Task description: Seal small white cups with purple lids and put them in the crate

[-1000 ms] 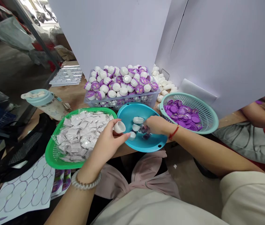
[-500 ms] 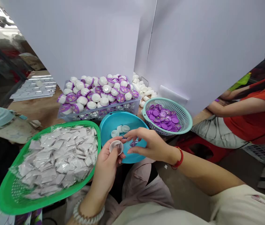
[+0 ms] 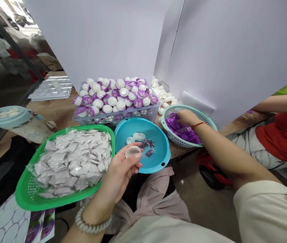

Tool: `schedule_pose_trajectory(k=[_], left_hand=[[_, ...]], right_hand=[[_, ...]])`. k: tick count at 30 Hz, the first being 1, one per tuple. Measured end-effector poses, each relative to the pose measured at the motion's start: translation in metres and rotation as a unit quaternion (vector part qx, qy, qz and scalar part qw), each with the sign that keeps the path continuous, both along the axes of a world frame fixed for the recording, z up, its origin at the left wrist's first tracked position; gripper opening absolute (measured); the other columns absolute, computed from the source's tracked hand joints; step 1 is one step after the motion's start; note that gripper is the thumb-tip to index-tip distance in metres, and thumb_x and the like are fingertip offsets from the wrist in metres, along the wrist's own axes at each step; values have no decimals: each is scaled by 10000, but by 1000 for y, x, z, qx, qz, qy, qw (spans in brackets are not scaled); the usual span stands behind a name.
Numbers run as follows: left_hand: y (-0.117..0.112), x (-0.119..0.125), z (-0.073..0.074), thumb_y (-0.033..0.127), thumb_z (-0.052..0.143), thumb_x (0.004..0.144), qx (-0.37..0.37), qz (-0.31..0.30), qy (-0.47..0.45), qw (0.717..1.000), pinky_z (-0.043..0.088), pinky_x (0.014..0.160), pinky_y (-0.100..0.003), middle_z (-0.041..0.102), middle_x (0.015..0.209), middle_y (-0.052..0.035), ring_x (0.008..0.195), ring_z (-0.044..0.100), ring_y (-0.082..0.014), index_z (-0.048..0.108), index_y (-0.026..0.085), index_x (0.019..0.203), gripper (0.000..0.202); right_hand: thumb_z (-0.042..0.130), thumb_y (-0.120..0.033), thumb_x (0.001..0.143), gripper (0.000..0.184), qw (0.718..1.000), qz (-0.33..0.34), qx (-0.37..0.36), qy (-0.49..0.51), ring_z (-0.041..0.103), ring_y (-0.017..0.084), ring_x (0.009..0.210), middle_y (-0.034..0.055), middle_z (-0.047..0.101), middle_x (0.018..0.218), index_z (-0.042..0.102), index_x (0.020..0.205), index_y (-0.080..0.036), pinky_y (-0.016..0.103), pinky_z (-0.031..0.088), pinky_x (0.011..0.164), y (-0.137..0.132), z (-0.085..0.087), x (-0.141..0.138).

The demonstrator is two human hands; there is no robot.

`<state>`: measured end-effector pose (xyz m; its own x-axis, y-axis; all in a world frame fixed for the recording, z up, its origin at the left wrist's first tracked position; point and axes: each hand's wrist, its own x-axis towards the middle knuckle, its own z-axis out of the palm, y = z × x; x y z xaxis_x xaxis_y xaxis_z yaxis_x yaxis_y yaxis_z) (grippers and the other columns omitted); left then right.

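Observation:
Between the thumb and fingers of my left hand (image 3: 123, 163) is a small clear plastic cup (image 3: 132, 152), its mouth tilted up toward me. Below and beyond it, a blue bowl (image 3: 162, 148) holds more clear cups (image 3: 138, 136) and several small purple packets (image 3: 148, 152). My right hand (image 3: 188, 118) is down in a pale blue-green basket (image 3: 210, 123) of purple discs (image 3: 184, 132), fingers bent and closed at the discs; the fingertips are partly hidden.
A green basket (image 3: 23, 202) of clear-wrapped white packets stands at left. Behind the bowl, a clear crate (image 3: 102, 118) is heaped with white-and-purple capsules. White pieces (image 3: 162, 92) lie beside it. A lidded tumbler (image 3: 26, 128) stands far left. A person in red (image 3: 282, 135) sits at right.
My right hand has left the space beside the cup and reached right into the basket of purple discs. My left hand still holds the cup. The view has shifted slightly.

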<state>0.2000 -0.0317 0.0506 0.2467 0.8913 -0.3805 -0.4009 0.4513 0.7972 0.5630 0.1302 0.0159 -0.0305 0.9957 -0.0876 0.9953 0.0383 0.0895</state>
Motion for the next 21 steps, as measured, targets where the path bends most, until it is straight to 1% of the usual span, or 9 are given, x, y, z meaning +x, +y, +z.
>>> schedule_pose_trajectory(k=[4, 7, 10, 13, 15, 17, 19, 20, 21], left_hand=[[0, 4, -1, 384, 985, 651, 17, -9, 20, 1000, 439, 483, -155, 756, 964, -29, 555, 565, -36, 764, 144, 1135, 584], [0, 8, -3, 404, 952, 707, 31, -33, 10, 999, 453, 499, -166, 784, 1014, -63, 571, 583, -46, 761, 141, 1147, 547], [-1, 13, -4, 407, 929, 715, 33, -37, 1, 999, 457, 505, -174, 799, 1039, -84, 581, 601, -60, 773, 145, 1148, 530], [-3, 16, -6, 335, 901, 686, 30, -28, 9, 999, 418, 481, -167, 803, 1016, -71, 558, 583, -56, 794, 159, 1104, 467], [-4, 19, -7, 275, 857, 671, 29, -23, 20, 999, 386, 466, -156, 806, 993, -56, 538, 551, -48, 794, 175, 1080, 426], [-5, 24, -8, 222, 818, 665, 32, -16, 31, 999, 387, 475, -143, 813, 1008, -41, 550, 535, -47, 773, 203, 1071, 408], [-7, 30, -9, 194, 805, 670, 40, -8, 32, 999, 384, 476, -137, 811, 1023, -16, 543, 519, -40, 736, 224, 1010, 349], [-7, 33, -10, 197, 811, 674, 44, -5, 28, 999, 372, 466, -138, 804, 996, 3, 527, 510, -37, 717, 227, 966, 309], [-8, 36, -11, 212, 822, 678, 50, -5, 23, 998, 355, 452, -142, 787, 926, 23, 503, 499, -36, 703, 225, 926, 275]], right_hand=[[587, -208, 957, 341, 996, -30, 85, 14, 749, 302, 1042, 146, 814, 1133, 780, 1235, -173, 344, 522, 882, -23, 17, 4], [652, -277, 945, 349, 981, -55, 162, 94, 754, 289, 989, 125, 821, 1075, 769, 1259, -182, 347, 532, 867, -41, 18, 4], [711, -186, 870, 224, 958, -67, 190, 205, 752, 270, 923, 103, 826, 970, 821, 1064, -172, 355, 550, 869, -52, 13, 4], [704, -165, 888, 128, 944, -49, 214, 247, 746, 251, 1006, 96, 820, 1050, 828, 910, -188, 362, 562, 953, -71, 16, -7], [759, -231, 902, 75, 899, -7, 273, 342, 738, 249, 1011, 87, 805, 1055, 830, 897, -208, 381, 573, 962, -96, 23, -29], [820, -301, 900, 74, 817, 59, 298, 490, 733, 236, 905, 59, 786, 937, 833, 930, -236, 382, 599, 866, -129, 29, -63], [845, -332, 904, 91, 758, 141, 226, 596, 711, 204, 797, 36, 758, 865, 827, 955, -257, 342, 600, 742, -162, 29, -103], [854, -335, 902, 115, 731, 167, 205, 629, 697, 190, 765, 30, 747, 861, 823, 990, -267, 327, 593, 706, -175, 27, -122], [837, -334, 922, 117, 710, 173, 211, 649, 686, 182, 771, 27, 734, 867, 817, 1023, -277, 318, 585, 701, -185, 23, -139]])
